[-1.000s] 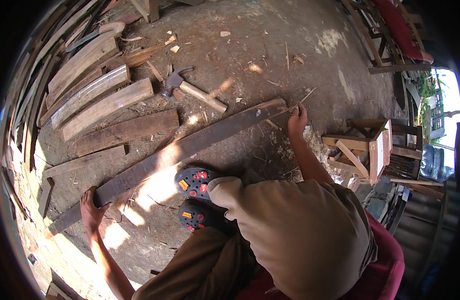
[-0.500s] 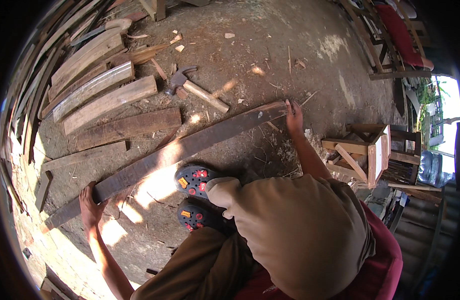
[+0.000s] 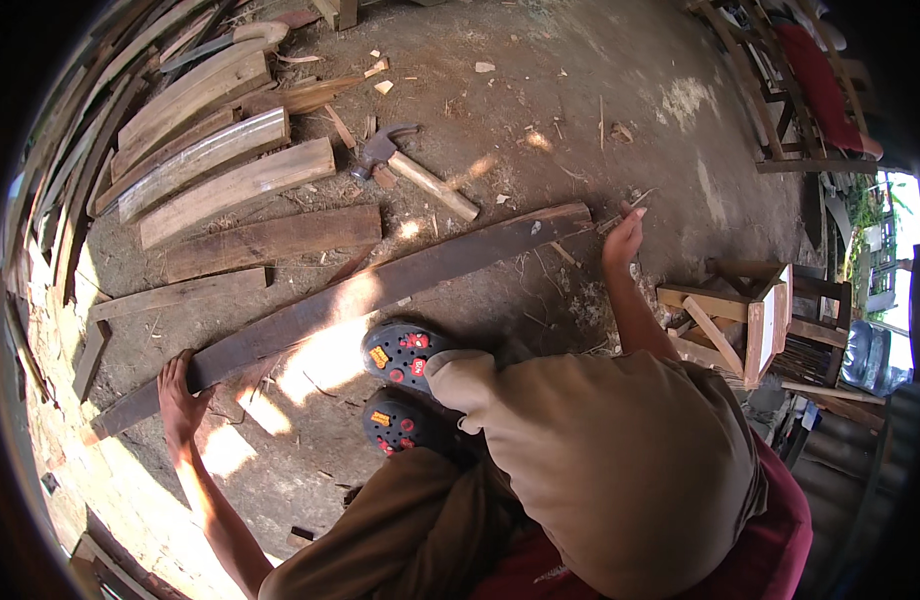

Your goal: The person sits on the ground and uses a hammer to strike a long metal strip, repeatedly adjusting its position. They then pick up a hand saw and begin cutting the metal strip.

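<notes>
Dark plank (image 3: pixel 450 258) is lying across the floor (image 3: pixel 630 90), the left hand (image 3: pixel 183 402) gripping it near one end, seemingly for steadiness, while the right hand (image 3: pixel 623 240) (whether pinching the thin stick (image 3: pixel 647 196), I cannot tell) is hovering just past the other.

Sunlight glares in patches on shaded floor (image 3: pixel 570 70); rim dark, distorted.
</notes>
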`<state>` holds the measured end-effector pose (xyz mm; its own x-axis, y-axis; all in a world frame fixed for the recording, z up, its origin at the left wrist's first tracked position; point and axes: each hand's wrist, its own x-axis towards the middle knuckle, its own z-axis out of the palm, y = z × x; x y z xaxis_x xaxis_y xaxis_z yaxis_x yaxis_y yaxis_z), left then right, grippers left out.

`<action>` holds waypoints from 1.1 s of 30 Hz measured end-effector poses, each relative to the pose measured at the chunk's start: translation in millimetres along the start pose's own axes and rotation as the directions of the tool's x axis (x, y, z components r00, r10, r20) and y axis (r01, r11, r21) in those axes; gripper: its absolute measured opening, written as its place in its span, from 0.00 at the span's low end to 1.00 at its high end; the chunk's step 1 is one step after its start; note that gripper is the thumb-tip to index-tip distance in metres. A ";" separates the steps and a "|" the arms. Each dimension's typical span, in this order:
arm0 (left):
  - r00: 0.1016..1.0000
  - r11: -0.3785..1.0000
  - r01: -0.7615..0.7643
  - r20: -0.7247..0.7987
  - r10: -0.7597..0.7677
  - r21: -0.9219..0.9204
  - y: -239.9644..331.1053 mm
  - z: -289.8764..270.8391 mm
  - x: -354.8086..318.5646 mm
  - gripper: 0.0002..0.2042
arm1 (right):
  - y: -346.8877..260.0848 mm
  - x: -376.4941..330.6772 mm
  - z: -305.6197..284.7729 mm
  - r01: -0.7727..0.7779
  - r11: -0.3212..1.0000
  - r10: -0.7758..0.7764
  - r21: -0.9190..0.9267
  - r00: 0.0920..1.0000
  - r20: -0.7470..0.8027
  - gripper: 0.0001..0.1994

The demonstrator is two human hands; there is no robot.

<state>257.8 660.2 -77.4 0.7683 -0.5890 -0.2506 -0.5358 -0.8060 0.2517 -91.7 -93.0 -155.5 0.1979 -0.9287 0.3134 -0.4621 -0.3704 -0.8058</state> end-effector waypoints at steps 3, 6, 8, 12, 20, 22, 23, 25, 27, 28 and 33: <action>1.000 0.999 0.014 -0.019 -0.013 0.030 -15.1 1.3 -5.6 0.41 | -16.3 1.8 1.9 0.032 0.999 -0.030 0.036 0.998 -0.062 0.27; 0.997 0.997 0.015 -0.078 -0.009 0.076 -35.6 -0.3 -15.1 0.41 | -51.2 -7.3 3.0 -0.026 0.999 0.030 -0.025 0.982 0.187 0.21; 0.998 0.994 0.060 -0.033 -0.058 0.086 -43.8 -9.3 -19.5 0.40 | -97.1 -27.6 11.7 0.288 0.956 -0.248 -0.062 0.899 0.360 0.21; 0.999 0.991 0.042 0.021 -0.045 0.129 -47.4 -20.5 -14.3 0.39 | -185.4 -93.7 34.1 0.778 0.623 -0.594 0.085 0.400 0.698 0.36; 0.996 0.992 0.063 -0.064 -0.056 0.105 -40.1 -10.6 -20.5 0.38 | -240.0 -136.5 101.9 0.716 0.576 -0.357 0.395 -0.214 0.909 0.47; 0.993 0.994 0.056 -0.105 -0.046 0.094 -43.9 -2.7 -17.4 0.41 | -230.7 -146.2 100.6 0.774 0.509 -0.417 0.377 -0.162 0.894 0.43; 0.990 0.996 0.052 -0.136 -0.041 0.073 -44.8 -0.7 -17.7 0.42 | -221.6 -145.1 104.1 0.795 0.491 -0.406 0.355 -0.151 0.901 0.43; 0.964 0.992 0.121 -0.244 -0.108 0.040 -51.0 3.1 -27.4 0.46 | -224.6 -148.8 110.6 0.809 0.478 -0.413 0.343 -0.137 0.900 0.40; 0.871 0.960 0.278 -0.418 -0.258 -0.015 -50.6 20.1 -46.5 0.53 | -227.8 -162.1 111.3 0.827 0.465 -0.447 0.317 -0.089 0.890 0.39; 0.780 0.926 0.374 -0.523 -0.344 -0.051 -44.1 30.8 -54.8 0.56 | -230.6 -166.4 113.9 0.833 0.450 -0.471 0.320 -0.083 0.878 0.39; 0.413 0.785 0.463 -0.684 -0.601 -0.411 -18.6 85.8 -52.9 0.61 | -242.9 -191.5 114.4 0.840 0.428 -0.524 0.333 -0.069 0.849 0.43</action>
<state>197.1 701.2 -149.1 0.8790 0.2819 0.3845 0.0787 -0.8812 0.4661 81.5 176.5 -77.3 0.9622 0.2710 -0.0260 0.2563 -0.9340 -0.2489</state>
